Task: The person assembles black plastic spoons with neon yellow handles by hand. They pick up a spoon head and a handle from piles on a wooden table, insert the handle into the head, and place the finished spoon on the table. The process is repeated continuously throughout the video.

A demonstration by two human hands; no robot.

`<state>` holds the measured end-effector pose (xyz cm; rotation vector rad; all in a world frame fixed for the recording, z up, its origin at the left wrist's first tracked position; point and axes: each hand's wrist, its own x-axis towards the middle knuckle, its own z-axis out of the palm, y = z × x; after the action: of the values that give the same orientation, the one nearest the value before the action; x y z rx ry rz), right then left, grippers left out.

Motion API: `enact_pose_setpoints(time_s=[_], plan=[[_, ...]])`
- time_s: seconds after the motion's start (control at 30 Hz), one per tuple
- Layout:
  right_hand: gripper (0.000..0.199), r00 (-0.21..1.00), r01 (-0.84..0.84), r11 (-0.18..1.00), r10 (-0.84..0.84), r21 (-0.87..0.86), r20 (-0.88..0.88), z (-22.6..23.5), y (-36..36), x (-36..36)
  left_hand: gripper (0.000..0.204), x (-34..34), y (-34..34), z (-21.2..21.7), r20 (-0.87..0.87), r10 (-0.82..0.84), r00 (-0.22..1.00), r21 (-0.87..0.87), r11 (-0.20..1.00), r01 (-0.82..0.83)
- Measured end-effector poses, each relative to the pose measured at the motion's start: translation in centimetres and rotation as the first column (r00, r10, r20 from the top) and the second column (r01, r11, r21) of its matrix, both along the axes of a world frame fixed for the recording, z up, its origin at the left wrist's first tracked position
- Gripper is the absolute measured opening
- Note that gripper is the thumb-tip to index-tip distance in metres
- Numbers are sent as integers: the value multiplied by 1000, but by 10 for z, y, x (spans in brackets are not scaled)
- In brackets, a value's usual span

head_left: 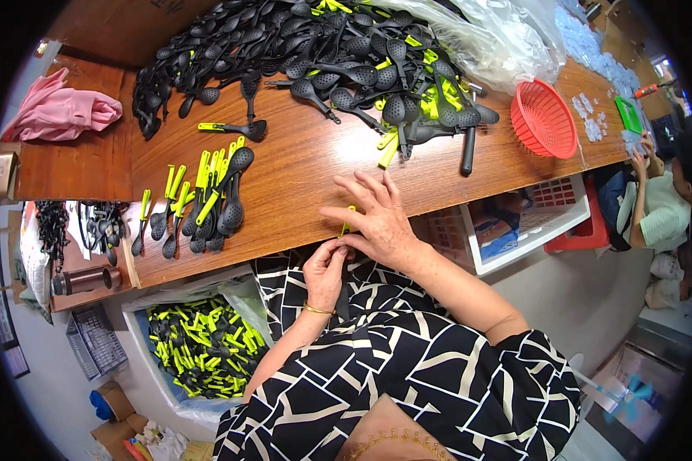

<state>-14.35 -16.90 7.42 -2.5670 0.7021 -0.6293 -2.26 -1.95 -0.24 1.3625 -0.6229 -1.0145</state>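
Yellow-green handle (348, 223), mostly hidden, sits between the 2 hands, just in front of the desk (300, 165) in the head view. The left hand (324, 275) is pinched on it; the right hand (380, 227) meets it there, fingers spread, though whether that hand grips I cannot tell. Black spoons (233, 209) with yellow-green handles lie at left, a heap of black utensils (350, 73) behind, a red basket (544, 115) at right.
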Motion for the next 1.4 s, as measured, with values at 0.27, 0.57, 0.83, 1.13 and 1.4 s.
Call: enact_pose_setpoints(time_s=[0.27,0.57,0.83,1.13,1.4], plan=[[77,999,-40,999,40,-26,3,-2,-3,5,20,8,-4,1,-37,-71,997,-2,997,71],[41,975,206,880,-224,-427,9,4,-177,-18,69,87,-16,88,429,160,889,-102,987,-128],[29,860,-144,984,176,-103,480,4,-83,-12,51,32,-51,112,-280,-159,947,-73,987,144],[28,986,-29,967,69,-251,150,20,-103,-29,30,40,-81,70,-594,-127,795,-38,991,130],[14,845,-480,843,371,-243,-384,29,-148,-6,25,38,-85,78,-198,-104,975,61,991,118]])
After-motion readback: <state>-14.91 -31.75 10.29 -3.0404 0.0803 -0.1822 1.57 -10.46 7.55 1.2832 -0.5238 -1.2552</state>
